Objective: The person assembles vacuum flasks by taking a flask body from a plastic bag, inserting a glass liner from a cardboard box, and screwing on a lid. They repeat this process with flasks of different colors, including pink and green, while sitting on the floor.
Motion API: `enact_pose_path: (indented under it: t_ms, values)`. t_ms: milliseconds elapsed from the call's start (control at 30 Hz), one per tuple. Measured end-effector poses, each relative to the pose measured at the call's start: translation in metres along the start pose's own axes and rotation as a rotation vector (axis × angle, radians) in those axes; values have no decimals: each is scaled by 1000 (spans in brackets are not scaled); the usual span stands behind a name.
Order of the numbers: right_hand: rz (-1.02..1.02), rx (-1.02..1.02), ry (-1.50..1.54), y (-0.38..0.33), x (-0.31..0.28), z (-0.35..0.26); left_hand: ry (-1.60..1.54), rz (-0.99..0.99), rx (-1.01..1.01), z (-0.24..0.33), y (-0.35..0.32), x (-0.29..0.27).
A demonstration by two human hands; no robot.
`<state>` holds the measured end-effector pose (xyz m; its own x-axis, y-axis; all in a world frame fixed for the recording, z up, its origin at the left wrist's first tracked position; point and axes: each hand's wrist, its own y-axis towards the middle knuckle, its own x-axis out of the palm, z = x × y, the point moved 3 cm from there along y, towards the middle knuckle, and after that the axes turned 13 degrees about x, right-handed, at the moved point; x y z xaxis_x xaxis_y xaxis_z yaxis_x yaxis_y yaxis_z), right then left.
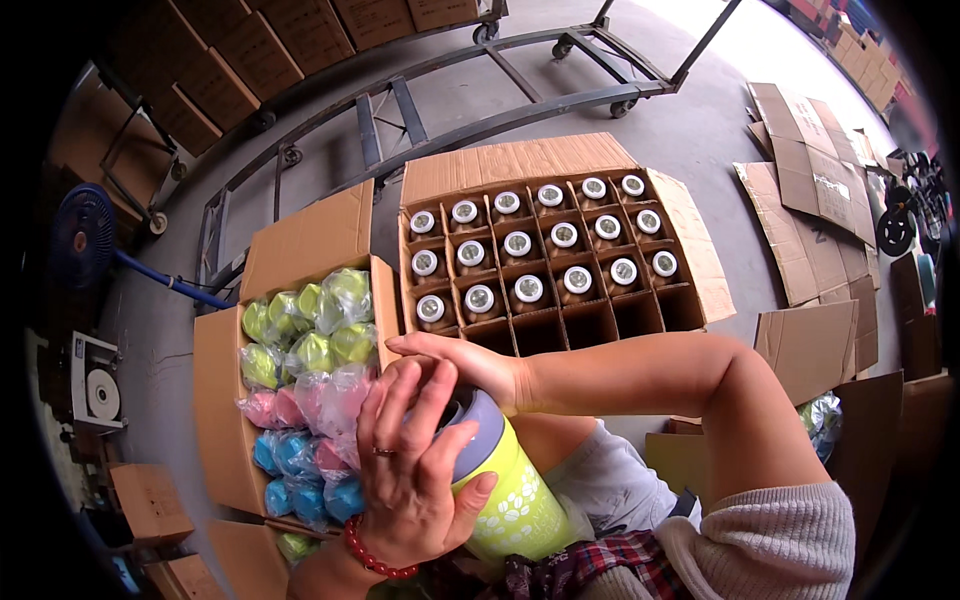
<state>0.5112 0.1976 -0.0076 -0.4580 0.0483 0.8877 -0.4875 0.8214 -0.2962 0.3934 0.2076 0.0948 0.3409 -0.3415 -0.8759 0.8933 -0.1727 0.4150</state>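
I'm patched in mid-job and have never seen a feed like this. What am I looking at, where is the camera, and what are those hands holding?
There is no machine here: these are a person's two bare hands. The single picture comes from a wide fisheye camera worn on the person's head, looking down, so straight edges bend near the rim. The left hand, with a ring and a red bead bracelet, wraps around a lime-green patterned bottle with a grey-purple cap. The right hand reaches across to the bottle's top. On the concrete floor ahead stands an open divided carton, most cells filled with white-capped bottles, the nearest row empty. To the left, another open carton holds green, pink and blue bottles in clear plastic bags. Flattened cardboard lies on the right, and a metal cart frame stands behind.
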Motion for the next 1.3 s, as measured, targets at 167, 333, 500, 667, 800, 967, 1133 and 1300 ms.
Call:
enact_pose_path:
  t_ms: [167,333,500,667,800,967,1133,1300]
  values:
    - [-271,-482,-173,21,-5,7,-156,-201,197,6,43,1]
    - [364,-131,-445,-59,13,-12,-523,413,-25,-61,-47,15]
    - [438,-167,-373,-62,36,-6,-617,371,-14,-48,-57,45]
    - [169,116,-48,-19,2,-9,-254,230,-6,-26,-40,14]
    - [-373,-156,76,28,14,4,141,-1,166,22,23,11]
    - [319,45,-274,32,-18,-19,-324,289,360,17,29,1]
    - [402,-218,-490,-70,40,-16,-641,427,-62,-63,-59,32]
    - [356,-195,-234,-52,25,-6,-377,314,-20,-36,-34,19]
